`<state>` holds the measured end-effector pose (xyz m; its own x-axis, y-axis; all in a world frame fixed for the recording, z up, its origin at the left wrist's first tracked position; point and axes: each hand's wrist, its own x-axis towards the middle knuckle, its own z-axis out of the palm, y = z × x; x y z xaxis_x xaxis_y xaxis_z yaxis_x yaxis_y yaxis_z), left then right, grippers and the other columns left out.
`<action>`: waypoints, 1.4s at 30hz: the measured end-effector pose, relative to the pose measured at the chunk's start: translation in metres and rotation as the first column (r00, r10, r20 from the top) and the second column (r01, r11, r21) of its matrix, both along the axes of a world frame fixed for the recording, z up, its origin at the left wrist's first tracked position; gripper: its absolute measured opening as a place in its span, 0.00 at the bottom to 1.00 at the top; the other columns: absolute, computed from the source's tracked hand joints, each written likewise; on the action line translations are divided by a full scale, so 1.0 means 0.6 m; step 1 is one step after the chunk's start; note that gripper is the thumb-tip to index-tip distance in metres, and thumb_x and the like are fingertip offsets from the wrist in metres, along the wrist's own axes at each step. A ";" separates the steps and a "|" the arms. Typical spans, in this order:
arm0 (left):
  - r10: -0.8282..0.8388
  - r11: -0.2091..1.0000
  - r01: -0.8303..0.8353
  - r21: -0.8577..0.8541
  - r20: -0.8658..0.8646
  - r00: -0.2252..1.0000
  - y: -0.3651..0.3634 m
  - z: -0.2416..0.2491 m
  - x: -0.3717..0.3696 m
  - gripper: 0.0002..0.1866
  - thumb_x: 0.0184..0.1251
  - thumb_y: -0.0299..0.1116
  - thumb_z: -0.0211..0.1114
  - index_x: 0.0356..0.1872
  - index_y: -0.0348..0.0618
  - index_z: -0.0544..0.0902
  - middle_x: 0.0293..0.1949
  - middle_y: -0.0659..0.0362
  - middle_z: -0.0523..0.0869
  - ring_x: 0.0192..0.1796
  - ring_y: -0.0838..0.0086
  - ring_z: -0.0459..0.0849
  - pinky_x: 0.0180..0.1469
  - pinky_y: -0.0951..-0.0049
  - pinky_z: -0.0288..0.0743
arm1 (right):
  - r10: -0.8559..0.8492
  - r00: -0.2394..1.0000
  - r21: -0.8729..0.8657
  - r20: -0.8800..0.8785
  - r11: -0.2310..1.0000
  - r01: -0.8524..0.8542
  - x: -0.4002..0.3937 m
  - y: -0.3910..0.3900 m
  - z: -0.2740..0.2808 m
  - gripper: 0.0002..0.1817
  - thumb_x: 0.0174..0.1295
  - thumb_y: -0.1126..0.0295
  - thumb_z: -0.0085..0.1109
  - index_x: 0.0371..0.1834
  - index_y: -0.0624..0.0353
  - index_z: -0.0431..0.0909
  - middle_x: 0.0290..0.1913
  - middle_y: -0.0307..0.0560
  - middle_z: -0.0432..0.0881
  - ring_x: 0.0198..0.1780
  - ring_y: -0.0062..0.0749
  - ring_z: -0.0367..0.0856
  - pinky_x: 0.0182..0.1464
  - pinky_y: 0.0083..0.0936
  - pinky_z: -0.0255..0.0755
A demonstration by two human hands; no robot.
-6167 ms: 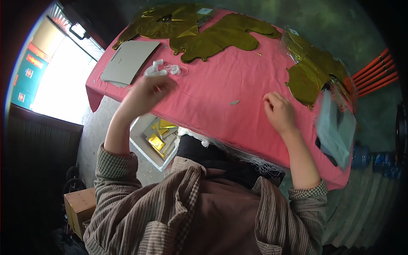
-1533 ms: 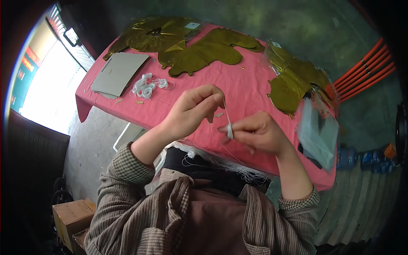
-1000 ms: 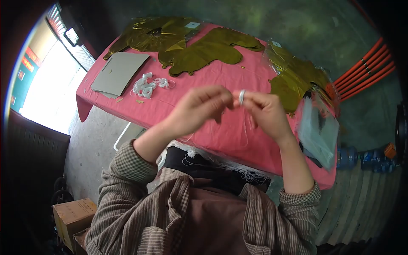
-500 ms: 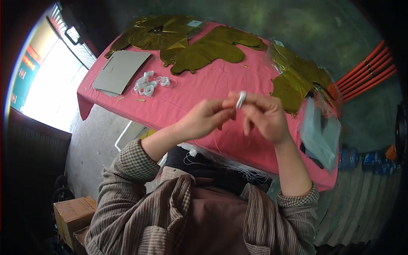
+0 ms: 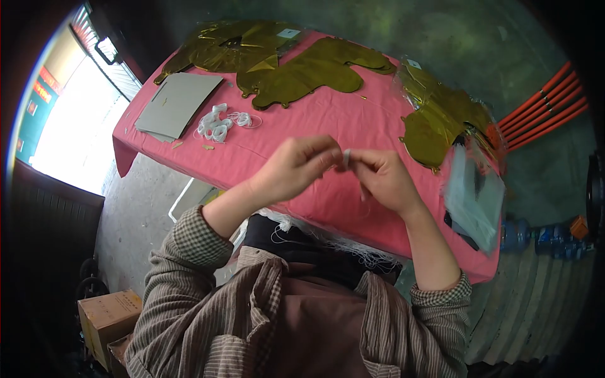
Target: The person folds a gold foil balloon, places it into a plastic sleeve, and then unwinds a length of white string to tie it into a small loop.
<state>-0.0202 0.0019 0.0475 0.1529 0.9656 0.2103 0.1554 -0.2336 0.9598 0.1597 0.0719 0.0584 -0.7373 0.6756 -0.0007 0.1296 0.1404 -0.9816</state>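
A small coil of white string (image 5: 346, 158) circles the fingertips of my right hand (image 5: 387, 181), whose thumb and fingers are closed on it. From the other side, my left hand (image 5: 296, 169) pinches at the same string with thumb and forefinger, its tips almost touching the coil. Both hands are above the near part of a pink cloth-covered table (image 5: 302, 129). Several finished bundles of white string (image 5: 218, 124) lie on the cloth to the left. Loose white strands (image 5: 359, 247) hang along the near table edge by my lap.
Grey card sheets (image 5: 176, 104) lie at the table's left. Gold foil shapes (image 5: 309, 72) spread along the back, with more gold foil (image 5: 435, 135) at the right. Clear plastic bags (image 5: 472, 198) rest on the right edge. A cardboard box (image 5: 112, 318) stands on the floor at lower left.
My left hand has moved up slightly and turned over the string. The right hand has shifted a little left and down, its fingers drawn closer together around the coil.
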 end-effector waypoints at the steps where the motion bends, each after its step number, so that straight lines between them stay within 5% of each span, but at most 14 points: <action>1: 0.100 0.994 -0.098 0.045 -0.039 0.994 0.005 -0.002 -0.006 0.10 0.67 0.32 0.52 0.35 0.35 0.77 0.27 0.58 0.80 0.32 0.80 0.77 0.35 0.76 0.72 | 0.121 0.990 -0.046 0.077 0.992 -0.118 0.002 -0.001 -0.003 0.12 0.62 0.78 0.45 0.45 0.68 0.77 0.36 0.47 0.83 0.15 0.13 0.70 0.18 0.11 0.66; 4: 0.081 0.997 -0.078 0.026 -0.133 0.988 0.016 -0.031 -0.012 0.10 0.67 0.31 0.52 0.37 0.35 0.77 0.27 0.59 0.80 0.32 0.80 0.77 0.35 0.77 0.72 | 0.190 0.978 -0.122 -0.086 0.972 -0.200 0.000 -0.004 0.003 0.13 0.63 0.77 0.44 0.46 0.68 0.76 0.37 0.50 0.83 0.16 0.15 0.72 0.18 0.11 0.67; 8: 0.030 0.980 -0.028 -0.199 0.007 1.000 -0.004 -0.029 0.014 0.11 0.69 0.34 0.51 0.38 0.37 0.77 0.28 0.65 0.77 0.31 0.85 0.75 0.34 0.82 0.70 | 0.094 0.955 -0.131 -0.282 0.982 -0.135 -0.003 0.003 -0.008 0.14 0.64 0.76 0.43 0.49 0.66 0.75 0.38 0.51 0.83 0.15 0.17 0.72 0.18 0.10 0.68; 12: -0.179 0.971 0.164 -0.175 -0.073 0.981 -0.012 -0.027 0.003 0.10 0.67 0.32 0.53 0.39 0.37 0.78 0.28 0.64 0.78 0.31 0.83 0.76 0.33 0.80 0.71 | 0.089 0.941 -0.163 -0.326 0.975 -0.149 0.001 0.009 -0.016 0.14 0.64 0.76 0.42 0.50 0.66 0.74 0.39 0.51 0.82 0.17 0.17 0.73 0.19 0.11 0.68; 16: -0.207 0.978 0.208 -0.014 -0.162 0.965 -0.012 -0.001 -0.022 0.07 0.64 0.28 0.55 0.38 0.36 0.78 0.30 0.62 0.79 0.33 0.81 0.77 0.35 0.79 0.71 | 0.108 0.945 -0.110 -0.310 0.983 -0.148 0.011 0.014 -0.021 0.14 0.62 0.77 0.43 0.49 0.65 0.75 0.39 0.51 0.82 0.20 0.18 0.75 0.22 0.12 0.70; 18: 0.028 0.983 -0.041 0.178 0.073 0.997 -0.008 0.007 -0.022 0.05 0.62 0.25 0.57 0.36 0.35 0.79 0.29 0.58 0.80 0.34 0.79 0.79 0.38 0.78 0.72 | 0.134 0.951 -0.078 -0.278 0.984 -0.161 0.009 0.011 -0.026 0.14 0.61 0.78 0.43 0.48 0.64 0.75 0.39 0.51 0.82 0.21 0.18 0.75 0.23 0.13 0.70; 19: 0.156 0.958 -0.163 0.235 0.045 0.987 -0.004 0.013 -0.010 0.05 0.59 0.22 0.58 0.36 0.36 0.79 0.32 0.58 0.80 0.35 0.80 0.79 0.39 0.77 0.73 | 0.138 0.949 -0.084 -0.282 0.982 -0.168 0.005 0.007 -0.028 0.14 0.60 0.79 0.43 0.46 0.64 0.76 0.39 0.51 0.82 0.20 0.18 0.74 0.24 0.13 0.70; 23: -0.007 0.976 0.044 0.213 -0.167 0.986 0.001 -0.009 -0.016 0.07 0.61 0.19 0.56 0.39 0.35 0.79 0.34 0.61 0.80 0.37 0.79 0.79 0.40 0.78 0.73 | 0.203 0.946 -0.099 -0.254 0.967 -0.234 0.002 0.001 -0.026 0.13 0.57 0.81 0.42 0.41 0.65 0.77 0.36 0.51 0.82 0.21 0.20 0.75 0.25 0.14 0.70; 30: 0.112 0.993 -0.113 -0.047 -0.019 0.994 -0.028 -0.038 -0.011 0.04 0.59 0.22 0.59 0.34 0.36 0.78 0.29 0.62 0.82 0.31 0.83 0.78 0.35 0.82 0.72 | 0.271 0.914 -0.262 -0.301 0.898 -0.353 -0.006 0.000 -0.064 0.15 0.55 0.81 0.43 0.45 0.64 0.74 0.41 0.51 0.80 0.25 0.24 0.76 0.28 0.16 0.71; 34: 0.215 0.963 -0.213 -0.166 -0.003 0.977 -0.036 -0.052 -0.071 0.05 0.57 0.21 0.58 0.35 0.36 0.76 0.29 0.63 0.81 0.31 0.84 0.78 0.34 0.84 0.72 | 0.032 0.919 -0.423 -0.392 0.881 -0.211 -0.010 0.007 -0.064 0.19 0.54 0.81 0.43 0.51 0.63 0.70 0.47 0.52 0.77 0.25 0.25 0.76 0.28 0.17 0.71; 38: 0.546 0.836 -0.457 0.303 -0.381 0.746 -0.041 -0.050 -0.157 0.04 0.56 0.22 0.58 0.34 0.35 0.77 0.31 0.61 0.80 0.32 0.81 0.79 0.34 0.80 0.74 | -0.078 0.924 -0.395 -0.373 0.915 -0.082 0.009 0.033 -0.098 0.19 0.54 0.80 0.42 0.51 0.63 0.70 0.45 0.53 0.77 0.25 0.25 0.77 0.28 0.17 0.71; 40: 0.579 0.790 -0.503 0.350 -0.694 0.428 -0.049 -0.031 -0.180 0.06 0.54 0.24 0.61 0.33 0.37 0.77 0.32 0.58 0.79 0.31 0.74 0.81 0.34 0.75 0.74 | -0.088 0.927 -0.372 -0.365 0.927 -0.058 0.017 0.045 -0.118 0.18 0.54 0.80 0.42 0.50 0.63 0.70 0.44 0.53 0.78 0.25 0.25 0.77 0.28 0.17 0.71; 42: 0.552 0.817 -0.433 0.381 -0.733 0.397 -0.057 -0.039 -0.199 0.07 0.54 0.25 0.61 0.34 0.39 0.78 0.34 0.56 0.78 0.30 0.69 0.80 0.34 0.72 0.74 | -0.102 0.916 -0.400 -0.389 0.914 -0.069 0.018 0.054 -0.129 0.16 0.56 0.79 0.42 0.48 0.63 0.71 0.39 0.51 0.79 0.24 0.23 0.76 0.27 0.15 0.70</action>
